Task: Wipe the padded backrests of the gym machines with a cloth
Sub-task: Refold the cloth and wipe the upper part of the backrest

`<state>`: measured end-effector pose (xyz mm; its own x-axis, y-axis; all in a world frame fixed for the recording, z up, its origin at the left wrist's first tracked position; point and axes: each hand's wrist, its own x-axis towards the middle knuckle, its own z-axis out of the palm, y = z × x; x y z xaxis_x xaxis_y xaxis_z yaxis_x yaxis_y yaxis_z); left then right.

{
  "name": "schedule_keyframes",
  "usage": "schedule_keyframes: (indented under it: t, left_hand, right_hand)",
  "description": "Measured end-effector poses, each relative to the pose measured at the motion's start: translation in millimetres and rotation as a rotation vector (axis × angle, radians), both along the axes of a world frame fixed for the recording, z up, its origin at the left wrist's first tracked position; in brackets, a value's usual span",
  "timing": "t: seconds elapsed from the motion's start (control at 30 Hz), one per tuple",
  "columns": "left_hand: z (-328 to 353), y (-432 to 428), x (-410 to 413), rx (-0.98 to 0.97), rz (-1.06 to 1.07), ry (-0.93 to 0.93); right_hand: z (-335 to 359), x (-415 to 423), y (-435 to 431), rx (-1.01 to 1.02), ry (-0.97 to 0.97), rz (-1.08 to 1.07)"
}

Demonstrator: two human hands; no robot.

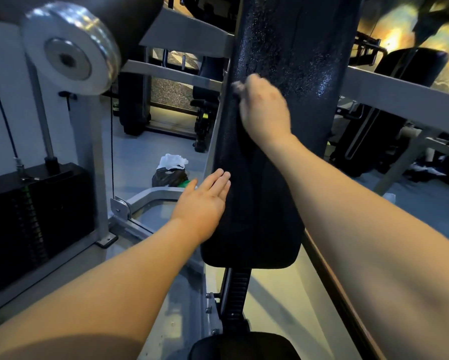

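Observation:
A tall black padded backrest (283, 61) runs up the middle of the head view, its upper part speckled with shiny droplets. My right hand (265, 107) lies against the pad's left half, blurred with motion, fingers curled on a small dark cloth (237, 87) that peeks out at the fingertips. Most of the cloth is hidden under the hand. My left hand (205, 201) rests lower down with straight fingers touching the pad's left edge.
A weight stack (36, 216) with its grey frame stands at left, a round roller pad end (70, 50) above it. A plastic bag (170, 170) lies on the floor behind. The black seat (244, 346) sits below. More machines stand at right.

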<state>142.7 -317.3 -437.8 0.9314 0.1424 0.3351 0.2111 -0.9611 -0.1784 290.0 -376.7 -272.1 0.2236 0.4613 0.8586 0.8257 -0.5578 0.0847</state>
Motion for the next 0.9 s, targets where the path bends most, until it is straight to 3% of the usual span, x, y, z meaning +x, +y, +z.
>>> schedule_keyframes:
  t: [0.1, 0.2, 0.33, 0.43, 0.6, 0.77, 0.83, 0.9]
  left_hand:
    - [1, 2, -4, -0.035, -0.032, 0.000]
    - [7, 3, -7, -0.085, -0.080, 0.026]
    - [7, 9, -24, -0.200, -0.183, -0.050]
    - [-4, 16, -44, -0.400, -0.105, -0.147]
    - [-13, 23, -60, -0.639, 0.072, -0.107]
    - [-13, 14, -71, -0.798, 0.147, -0.059]
    - [-14, 7, -75, -0.851, 0.140, -0.040]
    - [-10, -2, -78, -0.929, 0.129, -0.060]
  right_hand:
    - [2, 10, -6, 0.096, 0.080, -0.045]
    - [-29, -8, -4, -0.038, 0.018, 0.129]
    - [-77, -19, -23, -0.180, -0.103, 0.151]
    - [-117, -29, -41, -0.270, -0.125, 0.165]
    - [-164, -40, -70, -0.423, -0.131, 0.216]
    - [-188, -57, -94, -0.606, 0.089, 0.270]
    - [-189, -64, -101, -0.631, 0.255, 0.256]
    - [-183, -70, -104, -0.530, 0.531, 0.276]
